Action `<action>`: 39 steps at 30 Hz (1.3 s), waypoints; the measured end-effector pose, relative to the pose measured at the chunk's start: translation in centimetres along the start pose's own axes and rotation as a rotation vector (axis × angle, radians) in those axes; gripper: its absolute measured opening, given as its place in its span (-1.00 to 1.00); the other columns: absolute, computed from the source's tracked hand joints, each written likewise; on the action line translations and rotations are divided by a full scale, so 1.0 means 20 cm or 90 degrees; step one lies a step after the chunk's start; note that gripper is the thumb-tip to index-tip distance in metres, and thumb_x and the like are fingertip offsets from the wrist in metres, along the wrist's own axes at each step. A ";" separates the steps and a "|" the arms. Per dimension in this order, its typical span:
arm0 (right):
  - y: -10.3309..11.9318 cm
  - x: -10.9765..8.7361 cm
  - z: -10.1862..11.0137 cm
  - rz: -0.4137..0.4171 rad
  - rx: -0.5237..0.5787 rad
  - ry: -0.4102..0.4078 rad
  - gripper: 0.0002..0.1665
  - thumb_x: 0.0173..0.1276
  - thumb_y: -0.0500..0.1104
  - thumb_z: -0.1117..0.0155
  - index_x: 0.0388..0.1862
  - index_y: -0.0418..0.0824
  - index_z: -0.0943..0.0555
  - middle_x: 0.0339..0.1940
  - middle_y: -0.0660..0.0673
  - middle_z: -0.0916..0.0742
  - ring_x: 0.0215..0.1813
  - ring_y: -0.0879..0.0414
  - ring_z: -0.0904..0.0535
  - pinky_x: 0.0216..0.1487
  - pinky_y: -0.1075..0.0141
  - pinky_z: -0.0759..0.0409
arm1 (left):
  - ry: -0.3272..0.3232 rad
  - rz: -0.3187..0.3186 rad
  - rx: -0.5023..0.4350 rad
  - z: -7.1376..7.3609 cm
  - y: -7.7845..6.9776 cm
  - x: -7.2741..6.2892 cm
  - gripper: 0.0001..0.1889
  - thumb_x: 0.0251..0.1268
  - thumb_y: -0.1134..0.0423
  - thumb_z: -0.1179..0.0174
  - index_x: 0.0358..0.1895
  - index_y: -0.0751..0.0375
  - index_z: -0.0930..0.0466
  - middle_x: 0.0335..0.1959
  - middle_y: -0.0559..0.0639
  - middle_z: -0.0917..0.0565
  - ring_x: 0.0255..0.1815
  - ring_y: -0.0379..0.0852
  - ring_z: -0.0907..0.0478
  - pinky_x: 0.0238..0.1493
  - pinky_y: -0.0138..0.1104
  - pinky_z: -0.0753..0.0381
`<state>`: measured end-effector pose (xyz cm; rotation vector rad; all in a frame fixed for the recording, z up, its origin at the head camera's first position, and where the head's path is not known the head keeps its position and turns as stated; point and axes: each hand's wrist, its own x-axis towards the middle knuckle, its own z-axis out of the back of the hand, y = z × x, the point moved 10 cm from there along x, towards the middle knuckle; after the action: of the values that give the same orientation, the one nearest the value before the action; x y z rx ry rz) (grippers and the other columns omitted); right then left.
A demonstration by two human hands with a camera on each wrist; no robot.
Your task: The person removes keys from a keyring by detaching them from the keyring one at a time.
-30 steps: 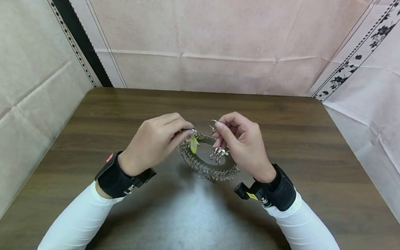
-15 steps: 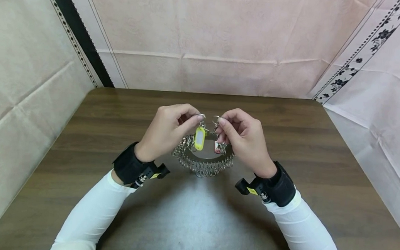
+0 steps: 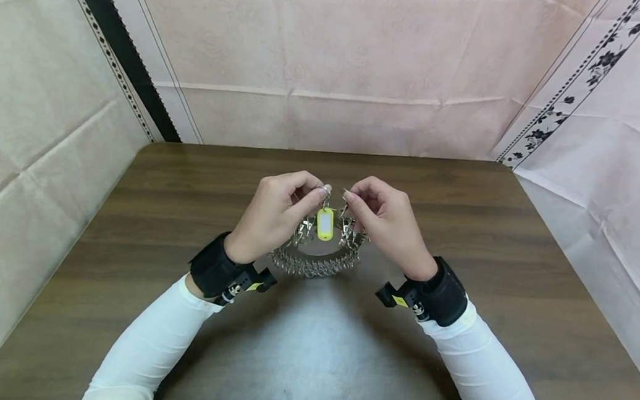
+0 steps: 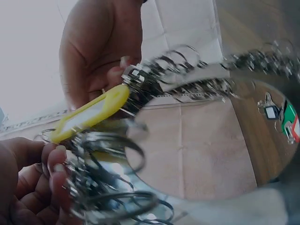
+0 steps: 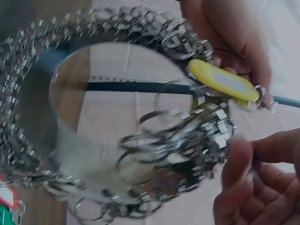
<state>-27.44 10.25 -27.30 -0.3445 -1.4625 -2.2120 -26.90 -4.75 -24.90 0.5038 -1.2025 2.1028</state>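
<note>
A round band strung all round with metal key rings and clips hangs below my two hands above the table. My left hand pinches a key ring at its top, and a yellow key tag with a pale label dangles there. Close by on the right, my right hand pinches a small metal ring between thumb and forefinger. A narrow gap separates the fingertips. Both wrist views show the yellow key tag between the hands, beside blurred clusters of rings.
A brown wooden table lies beneath the hands. Pale cloth hangs behind it and along both sides. A green and red piece shows past the band in the left wrist view.
My left hand has moved up and to the right, bringing the yellow tag into plain view. The right hand has shifted slightly. The band has risen and swung a little left.
</note>
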 end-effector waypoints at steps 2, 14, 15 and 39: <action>-0.02 0.00 -0.01 -0.013 -0.048 0.006 -0.88 0.51 -0.22 -0.23 -0.18 -0.29 -0.63 -0.46 -0.14 -0.64 -0.55 0.08 -0.48 -0.51 0.38 -0.47 | 0.000 -0.003 0.005 0.00 0.00 0.00 -0.87 0.46 0.32 -0.21 -0.26 0.25 -0.71 -0.55 -0.06 -0.56 -0.53 -0.21 -0.40 -0.44 -0.41 -0.38; -0.05 0.00 -0.05 -0.034 -0.209 0.039 -0.89 0.47 -0.22 -0.26 -0.21 -0.26 -0.65 -0.42 -0.10 -0.64 -0.42 0.09 -0.46 -0.38 0.35 -0.42 | 0.021 0.027 0.007 -0.02 0.01 -0.02 -0.86 0.47 0.27 -0.21 -0.27 0.21 -0.72 -0.57 -0.09 -0.54 -0.56 -0.21 -0.40 -0.48 -0.41 -0.37; -0.04 0.00 -0.04 -0.027 -0.211 0.032 -0.89 0.47 -0.22 -0.27 -0.21 -0.26 -0.64 -0.40 -0.10 -0.64 -0.41 0.10 -0.46 -0.38 0.35 -0.42 | 0.019 0.028 0.008 -0.02 0.01 -0.02 -0.86 0.47 0.27 -0.21 -0.26 0.20 -0.72 -0.57 -0.09 -0.55 -0.56 -0.21 -0.40 -0.48 -0.41 -0.37; 0.08 -0.05 -0.16 0.050 -0.141 0.100 -0.93 0.43 -0.23 -0.33 -0.26 -0.21 -0.64 -0.43 -0.02 -0.66 -0.43 0.18 -0.50 -0.41 0.40 -0.47 | 0.015 0.035 0.009 -0.02 0.03 -0.02 -0.83 0.46 0.23 -0.23 -0.35 0.15 -0.70 -0.61 -0.11 -0.56 -0.61 -0.24 -0.43 -0.55 -0.42 -0.39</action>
<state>-25.64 7.11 -27.75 -0.2862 -1.1080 -2.2860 -27.04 -4.82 -25.74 0.4564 -1.2014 2.1591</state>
